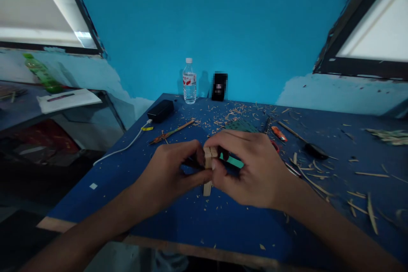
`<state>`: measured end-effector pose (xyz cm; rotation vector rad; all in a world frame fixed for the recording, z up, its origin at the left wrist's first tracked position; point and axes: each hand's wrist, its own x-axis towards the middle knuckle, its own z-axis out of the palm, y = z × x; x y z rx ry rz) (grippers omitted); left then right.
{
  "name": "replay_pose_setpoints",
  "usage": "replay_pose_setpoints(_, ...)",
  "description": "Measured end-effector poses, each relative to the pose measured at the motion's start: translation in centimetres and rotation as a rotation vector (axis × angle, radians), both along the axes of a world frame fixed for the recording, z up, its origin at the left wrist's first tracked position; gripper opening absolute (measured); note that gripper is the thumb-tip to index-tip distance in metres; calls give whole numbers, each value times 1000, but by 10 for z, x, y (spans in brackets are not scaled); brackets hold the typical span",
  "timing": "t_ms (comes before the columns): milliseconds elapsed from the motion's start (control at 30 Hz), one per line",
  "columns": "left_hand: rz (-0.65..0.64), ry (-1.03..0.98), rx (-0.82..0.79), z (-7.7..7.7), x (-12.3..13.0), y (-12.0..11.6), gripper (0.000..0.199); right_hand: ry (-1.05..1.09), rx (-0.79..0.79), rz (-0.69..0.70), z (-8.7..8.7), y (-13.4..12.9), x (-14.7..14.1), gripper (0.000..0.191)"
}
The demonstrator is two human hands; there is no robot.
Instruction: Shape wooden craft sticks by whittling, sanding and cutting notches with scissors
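Note:
Small light wooden pieces [208, 162] are held upright between both hands above the blue table, with a notched or split top end. My left hand [174, 168] pinches them from the left, thumb and forefinger on the wood. From the right, my right hand [247, 168] grips the top part with thumb and fingers. The lower end of the wood shows below the thumbs. Behind my right hand, a green strip [232, 160] lies partly hidden. How the wooden pieces join is covered by the fingers.
On the blue table [191, 221] are a water bottle [190, 85], a black case [161, 111] with a white cable [127, 146], a pointed stick [178, 129], an orange item [279, 133], a dark-headed tool [314, 151] and scattered wood shavings [371, 212]. A phone [219, 87] leans on the wall.

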<state>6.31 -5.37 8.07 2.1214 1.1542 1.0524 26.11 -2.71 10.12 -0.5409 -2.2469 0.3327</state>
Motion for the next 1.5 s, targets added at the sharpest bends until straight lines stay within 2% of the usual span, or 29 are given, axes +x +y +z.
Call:
replay_pose_setpoints(100,-64,121,10,14,-3,-5,8,-57,-19,-24,3,-4,1,11)
replay_pose_setpoints(167,-94,156,71,19,-3,-9,6,-103,-1,-37,4,-7,3,12)
replay_pose_setpoints(300,-40,226,301,16,0,-12,13,-135,46,-20,5,-9,5,16)
replay_pose_setpoints(400,-20,228,385,11,0,-11,12,-141,17,17,6,-7,8,17)
replay_pose_setpoints(500,28,173,406,10,-2,-8,6,-92,-43,51,1,-1,15,32)
replay_pose_setpoints(567,91,120,414,11,-4,-7,4,-91,-105,59,-6,5,22,51)
replay_pose_setpoints(633,146,48,408,13,-5,-4,9,-133,-219,72,-16,11,30,61)
replay_pose_setpoints(667,166,4,393,14,-4,-3,12,-155,-280,89,-22,13,33,54)
replay_pose_setpoints(767,171,-152,256,16,-1,4,17,-178,-394,95,-37,15,39,15)
replay_pose_setpoints(800,154,-201,193,17,1,6,18,-167,-396,84,-41,15,40,11)
replay_pose_setpoints(867,116,-288,94,17,4,10,17,-133,-379,51,-46,14,42,12)
replay_pose_setpoints(933,77,-342,61,18,6,13,11,-101,-360,36,-49,14,45,9)
replay_pose_setpoints(1100,60,-364,51,18,9,13,8,-65,-331,30,-53,15,56,12)
replay_pose_setpoints(1300,24,-348,64,17,10,16,8,-54,-280,-39,-55,18,69,17)
replay_pose_setpoints(1433,21,-341,54,12,6,19,12,-36,-132,-95,-60,30,75,14)
replay_pose_setpoints(1500,-34,-379,-45,8,3,21,17,-44,-6,-137,-63,38,78,16)
